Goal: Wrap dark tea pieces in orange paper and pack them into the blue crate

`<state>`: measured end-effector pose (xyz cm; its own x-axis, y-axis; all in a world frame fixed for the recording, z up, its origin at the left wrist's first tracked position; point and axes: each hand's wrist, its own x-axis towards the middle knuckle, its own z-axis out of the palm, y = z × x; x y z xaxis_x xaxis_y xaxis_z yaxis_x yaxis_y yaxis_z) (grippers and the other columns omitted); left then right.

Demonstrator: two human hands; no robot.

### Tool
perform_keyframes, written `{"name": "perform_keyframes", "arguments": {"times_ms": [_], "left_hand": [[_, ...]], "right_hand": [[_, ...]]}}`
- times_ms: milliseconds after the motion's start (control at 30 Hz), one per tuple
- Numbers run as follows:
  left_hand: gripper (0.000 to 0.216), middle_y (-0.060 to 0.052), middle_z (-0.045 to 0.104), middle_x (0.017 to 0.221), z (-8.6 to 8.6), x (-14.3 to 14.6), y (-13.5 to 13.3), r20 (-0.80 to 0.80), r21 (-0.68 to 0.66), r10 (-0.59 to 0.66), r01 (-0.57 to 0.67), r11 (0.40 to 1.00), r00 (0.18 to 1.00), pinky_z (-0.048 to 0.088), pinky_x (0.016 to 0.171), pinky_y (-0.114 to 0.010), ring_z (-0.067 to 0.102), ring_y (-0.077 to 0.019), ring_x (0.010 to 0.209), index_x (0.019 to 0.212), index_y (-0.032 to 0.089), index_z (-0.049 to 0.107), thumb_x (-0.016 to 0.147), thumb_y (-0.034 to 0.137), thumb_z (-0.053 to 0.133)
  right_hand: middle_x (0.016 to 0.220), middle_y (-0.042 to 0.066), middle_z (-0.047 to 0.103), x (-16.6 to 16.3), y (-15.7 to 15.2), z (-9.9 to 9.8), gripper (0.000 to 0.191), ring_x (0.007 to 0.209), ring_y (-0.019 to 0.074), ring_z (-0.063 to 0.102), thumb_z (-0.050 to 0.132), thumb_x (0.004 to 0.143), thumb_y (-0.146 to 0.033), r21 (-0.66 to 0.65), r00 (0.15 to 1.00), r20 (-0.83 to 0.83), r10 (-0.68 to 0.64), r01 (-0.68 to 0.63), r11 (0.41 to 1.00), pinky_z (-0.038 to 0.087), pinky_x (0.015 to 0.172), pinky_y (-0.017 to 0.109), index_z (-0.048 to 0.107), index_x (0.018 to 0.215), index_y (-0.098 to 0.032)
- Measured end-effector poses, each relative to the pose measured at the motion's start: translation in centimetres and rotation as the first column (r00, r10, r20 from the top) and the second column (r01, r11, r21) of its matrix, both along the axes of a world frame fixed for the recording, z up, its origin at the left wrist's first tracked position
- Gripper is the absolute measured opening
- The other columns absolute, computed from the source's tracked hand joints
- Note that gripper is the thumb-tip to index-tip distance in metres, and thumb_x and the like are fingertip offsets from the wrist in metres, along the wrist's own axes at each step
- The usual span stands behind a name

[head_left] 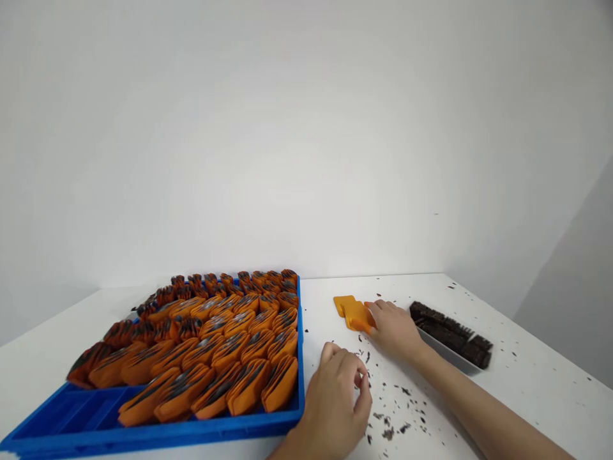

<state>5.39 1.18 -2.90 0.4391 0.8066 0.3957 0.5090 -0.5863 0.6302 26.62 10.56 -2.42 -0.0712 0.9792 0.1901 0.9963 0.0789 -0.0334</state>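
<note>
My right hand (393, 327) reaches across the white table, its fingers closed on the edge of flat, smooth orange pieces (353, 312). These overlap one another, and I cannot make out their material. Closer to me, my left hand (338, 397) hovers beside the tray's right edge. Its fingers are loosely curled, a gap shows by the thumb, and I see nothing in it. The blue tray (191, 434) holds rows of folded orange bundles (246, 386) with dark material between their layers.
A light-coloured box (453, 351) full of dark brown, flaky slabs (447, 329) sits right of my right hand. Dark crumbs (407, 399) are scattered over the table. Bare blue slots (76, 412) show at the tray's front left. A white wall (306, 140) rises behind.
</note>
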Motion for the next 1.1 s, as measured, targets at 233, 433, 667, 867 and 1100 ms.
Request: {"name": "perform_keyframes", "arguments": {"times_ms": [233, 433, 667, 867, 1100], "left_hand": [[0.023, -0.005, 0.065, 0.090, -0.2, 0.0, 0.1, 0.011, -0.025, -0.009, 0.009, 1.000, 1.000, 0.047, 0.080, -0.038, 0.060, -0.0275, 0.100, 0.094, 0.021, 0.058, 0.084, 0.001, 0.058], [0.022, -0.004, 0.066, 0.091, 0.0, 0.0, -0.2, 0.036, -0.042, -0.004, 0.006, 0.999, 0.999, 0.047, 0.082, -0.038, 0.060, -0.0273, 0.101, 0.094, 0.022, 0.059, 0.085, 0.002, 0.058], [0.017, -0.005, 0.067, 0.092, 0.2, 0.1, -0.2, 0.042, -0.060, 0.005, -0.002, 0.998, 0.999, 0.048, 0.082, -0.038, 0.061, -0.0275, 0.100, 0.093, 0.022, 0.060, 0.088, 0.005, 0.057], [0.019, -0.005, 0.067, 0.091, 0.3, 0.0, -0.1, 0.067, -0.062, 0.009, -0.005, 0.998, 0.998, 0.048, 0.081, -0.038, 0.061, -0.0271, 0.100, 0.092, 0.021, 0.059, 0.087, 0.003, 0.057], [0.023, -0.005, 0.066, 0.091, 0.1, 0.0, -0.2, 0.060, -0.068, 0.001, 0.003, 0.998, 0.998, 0.048, 0.082, -0.039, 0.060, -0.0273, 0.100, 0.093, 0.021, 0.059, 0.083, 0.001, 0.057]], "right_hand": [[0.132, 0.022, 0.071, -1.5, 0.8, -0.9, 0.064, 0.122, 0.0359, 0.062, 0.051, 0.105, -0.034, -0.030, 0.996, -0.058, -0.070, 0.068, 0.997, 0.041, 0.098, 0.042, 0.042, 0.163, -0.009], [0.131, 0.020, 0.065, -2.0, 0.6, -0.8, 0.066, 0.121, 0.0396, 0.058, 0.058, 0.099, -0.065, -0.035, 0.992, -0.127, -0.026, 0.022, 0.999, 0.040, 0.101, 0.048, 0.063, 0.150, -0.024], [0.129, 0.017, 0.064, -2.1, 1.0, -0.6, 0.050, 0.118, 0.0322, 0.059, 0.066, 0.095, -0.045, -0.074, 0.977, -0.214, 0.016, -0.032, 0.997, 0.047, 0.097, 0.039, 0.071, 0.137, -0.019], [0.128, 0.016, 0.063, -2.1, 0.4, -0.6, 0.048, 0.118, 0.0300, 0.061, 0.063, 0.097, -0.038, -0.063, 0.973, -0.231, 0.000, -0.015, 0.998, 0.048, 0.094, 0.036, 0.066, 0.141, -0.019], [0.127, 0.021, 0.064, -1.8, -0.5, -0.7, 0.050, 0.114, 0.0360, 0.063, 0.061, 0.099, -0.044, -0.043, 0.977, -0.163, -0.139, 0.134, 0.990, 0.046, 0.093, 0.042, 0.061, 0.141, -0.017]]}}
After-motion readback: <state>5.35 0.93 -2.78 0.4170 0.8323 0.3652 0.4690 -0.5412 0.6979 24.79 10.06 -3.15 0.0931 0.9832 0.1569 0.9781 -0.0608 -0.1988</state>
